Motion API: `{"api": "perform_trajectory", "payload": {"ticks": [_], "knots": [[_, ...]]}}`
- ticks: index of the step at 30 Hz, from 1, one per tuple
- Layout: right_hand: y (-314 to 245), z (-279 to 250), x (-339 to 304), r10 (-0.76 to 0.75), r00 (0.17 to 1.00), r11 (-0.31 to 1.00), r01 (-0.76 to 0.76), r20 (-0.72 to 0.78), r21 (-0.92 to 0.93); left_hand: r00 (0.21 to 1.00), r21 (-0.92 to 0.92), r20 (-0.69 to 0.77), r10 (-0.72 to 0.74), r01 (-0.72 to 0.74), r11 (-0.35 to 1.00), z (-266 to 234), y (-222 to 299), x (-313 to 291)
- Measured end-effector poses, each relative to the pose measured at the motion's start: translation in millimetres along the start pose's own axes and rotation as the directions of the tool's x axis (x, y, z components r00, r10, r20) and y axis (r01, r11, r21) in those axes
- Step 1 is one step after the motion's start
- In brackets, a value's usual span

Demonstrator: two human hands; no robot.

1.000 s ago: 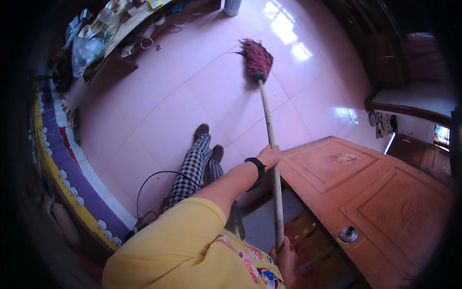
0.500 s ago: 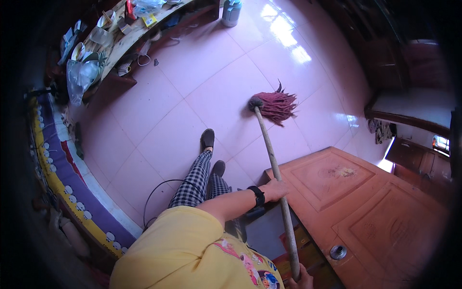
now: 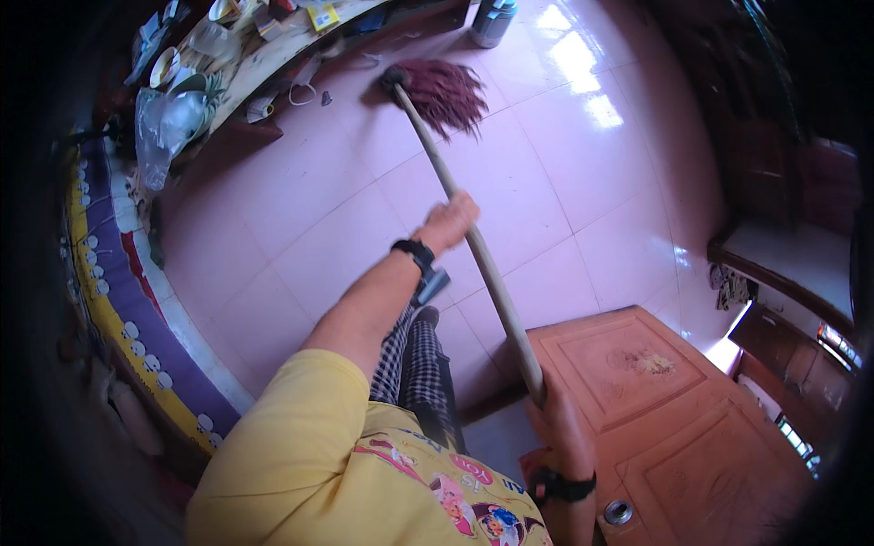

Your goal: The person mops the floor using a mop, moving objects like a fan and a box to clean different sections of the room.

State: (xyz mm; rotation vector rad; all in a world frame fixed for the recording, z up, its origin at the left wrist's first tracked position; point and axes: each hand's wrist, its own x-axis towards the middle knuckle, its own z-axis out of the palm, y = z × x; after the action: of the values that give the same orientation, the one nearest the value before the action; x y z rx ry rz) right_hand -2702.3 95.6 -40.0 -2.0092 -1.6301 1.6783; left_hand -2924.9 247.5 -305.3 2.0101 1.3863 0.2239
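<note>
A mop with dark red strands (image 3: 446,94) lies with its head on the pink tiled floor, close to the low table at the far left. Its long pale wooden handle (image 3: 499,289) slants back toward me. Partway down the handle my left hand (image 3: 450,222) is wrapped round the wood, arm stretched forward. Around the handle's near end my right hand (image 3: 559,414) is closed, beside the brown wooden door. A black band circles each wrist.
The low table (image 3: 259,62) at the far left holds bowls, plastic bags and small packets. A grey-blue flask (image 3: 492,23) stands on the floor beyond the mop. The panelled door (image 3: 608,364) with a round knob (image 3: 618,511) is close on my right. A purple-and-yellow patterned cloth edge (image 3: 123,300) runs along the left.
The mop head has swept forward and left, toward the low table. Both hands have moved forward with the handle, and my right hand and wrist now show more fully.
</note>
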Motion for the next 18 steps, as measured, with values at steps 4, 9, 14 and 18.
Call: {"api": "perform_trajectory", "payload": {"ticks": [4,9,14,18], "knots": [[-47,22,66,0.102,0.985,0.981,-0.076,0.139,-0.178,0.987,0.078,-0.037,-0.159,0.161,0.984,-50,-68,3],[-59,35,83,-0.002,0.981,0.902,0.085,0.192,-0.423,0.963,0.028,-0.119,-0.242,0.247,0.969,-73,-96,-37],[-69,27,72,0.012,0.963,0.865,0.125,0.270,-0.486,0.923,-0.058,-0.120,-0.365,0.360,0.931,-65,-91,-75],[-90,-8,43,0.037,0.943,0.877,0.128,0.331,-0.463,0.922,-0.076,-0.020,-0.388,0.385,0.920,-44,-56,-95]]}}
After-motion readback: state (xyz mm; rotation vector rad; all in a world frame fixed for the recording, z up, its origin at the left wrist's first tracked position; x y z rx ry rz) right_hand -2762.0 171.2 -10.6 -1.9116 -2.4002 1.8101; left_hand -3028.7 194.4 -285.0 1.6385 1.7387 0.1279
